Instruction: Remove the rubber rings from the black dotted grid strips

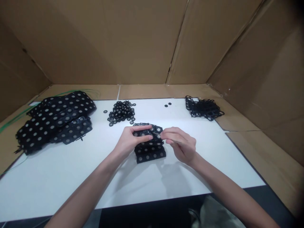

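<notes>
In front of me a folded black sheet with rows of pale round discs (151,156) rests on the white table. My left hand (129,139) holds its upper left part, with the thumb and index finger stretched across the discs. My right hand (181,142) is closed round slim metal tweezers (157,134). Their tips touch, or lie just over, the sheet between my left thumb and index finger. The fingers hide part of the tips, so whether they grip a disc cannot be made out.
A big heap of dotted black sheets (57,117) lies on the left. Behind my hands is a pile of loose ring-edged discs (121,111). Two dark discs (166,105) and a tangle of black cut-out strips (204,108) lie at the back right. Cardboard walls (142,41) surround the white table (71,180).
</notes>
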Demonstrator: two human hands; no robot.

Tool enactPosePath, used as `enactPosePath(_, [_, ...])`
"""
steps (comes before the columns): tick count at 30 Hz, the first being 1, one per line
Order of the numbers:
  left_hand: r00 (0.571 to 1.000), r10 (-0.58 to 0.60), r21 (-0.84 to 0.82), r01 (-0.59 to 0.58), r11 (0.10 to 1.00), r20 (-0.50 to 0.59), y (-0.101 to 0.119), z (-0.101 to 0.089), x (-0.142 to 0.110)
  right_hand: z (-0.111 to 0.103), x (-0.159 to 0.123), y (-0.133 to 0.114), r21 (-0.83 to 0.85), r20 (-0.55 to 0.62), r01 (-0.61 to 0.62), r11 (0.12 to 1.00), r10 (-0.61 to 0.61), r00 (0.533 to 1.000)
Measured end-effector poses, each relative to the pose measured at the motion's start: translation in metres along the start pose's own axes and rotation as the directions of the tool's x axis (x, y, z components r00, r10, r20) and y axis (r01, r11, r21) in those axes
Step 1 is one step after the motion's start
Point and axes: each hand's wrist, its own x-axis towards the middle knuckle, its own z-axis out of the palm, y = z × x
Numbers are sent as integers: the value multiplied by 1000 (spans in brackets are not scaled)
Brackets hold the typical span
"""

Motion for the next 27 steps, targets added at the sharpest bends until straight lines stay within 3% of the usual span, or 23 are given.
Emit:
enactPosePath(7, [1000, 13, -6, -13, 1000, -23, -1, 0, 0, 2, -2, -1, -43, 75, -30, 999, 34, 997])
enactPosePath(18, [1000, 3, -52, -5, 999, -30, -7, -1, 3, 11, 2, -5, -73, 86, -109, 991, 115, 990])
enactPosePath(27, [999, -4, -86, 1, 996, -32, -7, -2, 4, 12, 1, -3, 15, -7, -214, 977, 214, 977])
